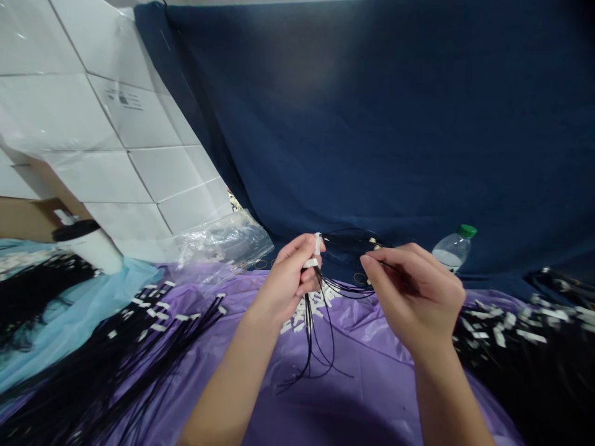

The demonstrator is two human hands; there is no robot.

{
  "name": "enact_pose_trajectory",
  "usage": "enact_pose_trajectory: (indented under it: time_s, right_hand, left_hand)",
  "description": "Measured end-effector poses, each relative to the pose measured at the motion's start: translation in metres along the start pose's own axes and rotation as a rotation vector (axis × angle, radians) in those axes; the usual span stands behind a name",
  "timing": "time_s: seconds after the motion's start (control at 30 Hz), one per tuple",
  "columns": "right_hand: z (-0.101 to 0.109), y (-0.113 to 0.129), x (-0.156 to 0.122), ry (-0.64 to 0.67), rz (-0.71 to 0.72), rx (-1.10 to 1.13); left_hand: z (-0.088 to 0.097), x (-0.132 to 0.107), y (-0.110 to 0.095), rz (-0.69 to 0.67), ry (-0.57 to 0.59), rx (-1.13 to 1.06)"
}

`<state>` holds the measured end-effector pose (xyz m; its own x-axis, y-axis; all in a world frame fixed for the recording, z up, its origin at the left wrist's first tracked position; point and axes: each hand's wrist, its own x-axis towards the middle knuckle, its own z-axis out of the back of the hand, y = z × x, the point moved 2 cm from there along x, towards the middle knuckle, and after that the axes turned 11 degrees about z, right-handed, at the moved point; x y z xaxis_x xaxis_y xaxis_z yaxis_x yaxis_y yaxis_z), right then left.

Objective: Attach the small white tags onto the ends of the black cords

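Observation:
My left hand (290, 275) is closed on a small bundle of thin black cords (308, 334) with white connectors or tags (318, 243) at the fingertips. Loose cord ends hang below that hand over the purple sheet (367, 396). To its right, my right hand (416, 291) pinches thumb against forefinger around a thin black cord; the fingertips partly hide it. Several cords arc between the two hands. Behind and under my left hand lies a heap of small white pieces (302, 316).
At left, many black cords with white ends (153, 365) lie across the sheet. Another dark pile (525, 365) sits at right. A green-capped bottle (453, 249), a white cup with black lid (100, 244), clear plastic (223, 238), white boxes (79, 114) and a dark blue cloth (372, 124) stand behind.

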<state>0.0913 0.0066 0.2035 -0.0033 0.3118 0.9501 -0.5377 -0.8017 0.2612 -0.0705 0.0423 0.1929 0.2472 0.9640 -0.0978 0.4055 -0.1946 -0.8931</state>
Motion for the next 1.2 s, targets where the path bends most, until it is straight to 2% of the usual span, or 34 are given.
enact_pose_trajectory:
  time_s: [0.33, 0.6, 0.97, 1.2]
  right_hand:
    - [-0.0018, -0.0001, 0.0002, 0.015, 0.033, -0.009]
    - [-0.0011, -0.0015, 0.0006, 0.04, 0.063, 0.002]
    - [0.0016, 0.0014, -0.0007, 0.031, 0.196, -0.147]
    - [-0.0044, 0.0002, -0.004, 0.03, 0.24, -0.143]
  left_hand:
    - [-0.0022, -0.0023, -0.0002, 0.02, 0.072, -0.027]
    - [-0.0028, -0.002, 0.0003, 0.037, 0.08, -0.036]
    - [-0.0049, -0.0042, 0.0022, -0.057, 0.067, 0.215]
    - [-0.0092, -0.0038, 0.0074, -0.027, 0.113, 0.206]
